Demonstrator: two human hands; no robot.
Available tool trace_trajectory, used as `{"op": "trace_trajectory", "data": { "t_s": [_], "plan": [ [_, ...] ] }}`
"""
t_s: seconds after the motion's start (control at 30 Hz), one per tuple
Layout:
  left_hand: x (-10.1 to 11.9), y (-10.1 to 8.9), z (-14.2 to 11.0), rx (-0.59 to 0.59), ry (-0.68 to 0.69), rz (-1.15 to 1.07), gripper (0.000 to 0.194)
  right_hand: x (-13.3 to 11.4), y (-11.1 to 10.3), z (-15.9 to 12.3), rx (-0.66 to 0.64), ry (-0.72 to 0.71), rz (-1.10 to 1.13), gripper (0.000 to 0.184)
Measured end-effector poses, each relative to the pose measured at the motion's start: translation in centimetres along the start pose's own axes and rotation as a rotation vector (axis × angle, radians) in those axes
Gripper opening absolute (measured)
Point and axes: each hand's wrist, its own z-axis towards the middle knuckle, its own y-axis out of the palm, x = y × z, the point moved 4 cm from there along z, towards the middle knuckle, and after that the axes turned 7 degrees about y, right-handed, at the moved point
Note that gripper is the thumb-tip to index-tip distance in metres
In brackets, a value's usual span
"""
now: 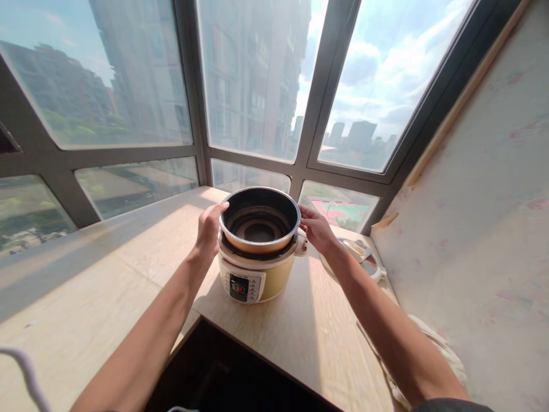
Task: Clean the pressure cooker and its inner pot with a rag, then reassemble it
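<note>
On the sunlit worktop (141, 252), the left hand (208, 228) and right hand (317, 228) guide the inner pot (259, 222), fingers (307, 214) pinching its rim, partway in the cooker (278, 279), where moving it next probably demands level, matched hands.

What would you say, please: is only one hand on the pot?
No, the left hand and right hand hold the pot at opposite sides.

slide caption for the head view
Round black-lined metal pot held at the mouth of a cream electric cooker.
</note>
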Motion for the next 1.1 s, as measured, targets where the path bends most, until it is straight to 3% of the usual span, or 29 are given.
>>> {"op": "trace_trajectory", "data": {
  "t_s": [0.13,0.23,0.33,0.43,0.57,0.73,0.93,1.1],
  "plan": [
    [3.9,2.5,-0.7,-0.072,0.132,-0.176,0.035,-3.7,0.9,-0.9,0.076,-0.187,0.102,0.049],
    [7.7,5.0,-2.2,-0.236,0.291,-0.222,0.040,-7.3,0.7,-3.2,0.113,-0.370,0.175,0.052],
    [10.2,7.5,-4.7,-0.395,0.405,-0.270,0.044,-10.3,-0.8,-6.8,0.204,-0.518,0.156,0.046],
    [10.4,9.8,-7.8,-0.510,0.432,-0.366,0.051,-11.6,-3.2,-11.1,0.356,-0.620,0.082,0.042],
    [7.5,12.2,-12.3,-0.589,0.316,-0.411,0.064,-10.6,-7.0,-16.9,0.564,-0.630,0.069,0.044],
    [2.1,13.8,-17.6,-0.696,0.068,-0.380,0.084,-6.8,-10.8,-23.1,0.785,-0.501,0.181,0.047],
    [-3.6,12.7,-22.0,-0.645,-0.157,-0.275,0.090,-0.6,-12.6,-27.8,0.913,-0.224,0.273,0.046],
    [-7.5,10.7,-23.8,-0.587,-0.290,-0.183,0.089,3.8,-12.9,-29.4,0.961,-0.096,0.333,0.041]
  ]
}}
